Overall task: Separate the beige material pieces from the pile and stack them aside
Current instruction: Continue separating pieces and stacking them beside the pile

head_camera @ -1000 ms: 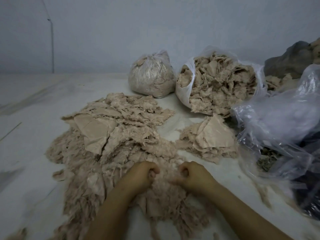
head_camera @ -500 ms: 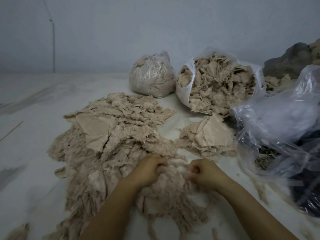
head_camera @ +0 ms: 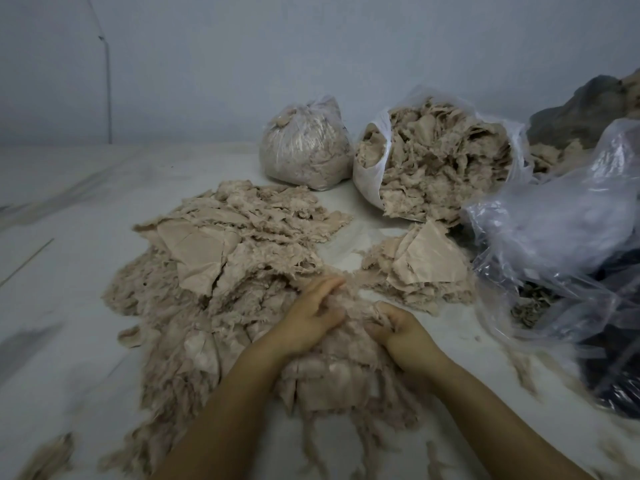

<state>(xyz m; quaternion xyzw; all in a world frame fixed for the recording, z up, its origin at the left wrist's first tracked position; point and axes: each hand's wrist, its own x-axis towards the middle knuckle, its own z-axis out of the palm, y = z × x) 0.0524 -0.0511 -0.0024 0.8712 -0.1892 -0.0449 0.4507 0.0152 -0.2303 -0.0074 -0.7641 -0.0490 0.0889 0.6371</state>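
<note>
Fingers of the left hand (head_camera: pixel 311 315) lie fairly straight, pressing the frayed beige pile (head_camera: pixel 214 306) at centre frame, likely pinning it while the right hand (head_camera: pixel 398 329) curls round one fabric piece to tug it free. The small stack (head_camera: pixel 420 268) waits right of centre.

Head view, the only one: worn camera, wide-angle, looking forward and down from just above the forearms. Near field: left hand (head_camera: pixel 308 315) and right hand (head_camera: pixel 401 329) on the beige pile (head_camera: pixel 207 271). Far field: pale floor (head_camera: pixel 69 209) running to a wall (head_camera: pixel 311 46). Edges bend outward.
</note>
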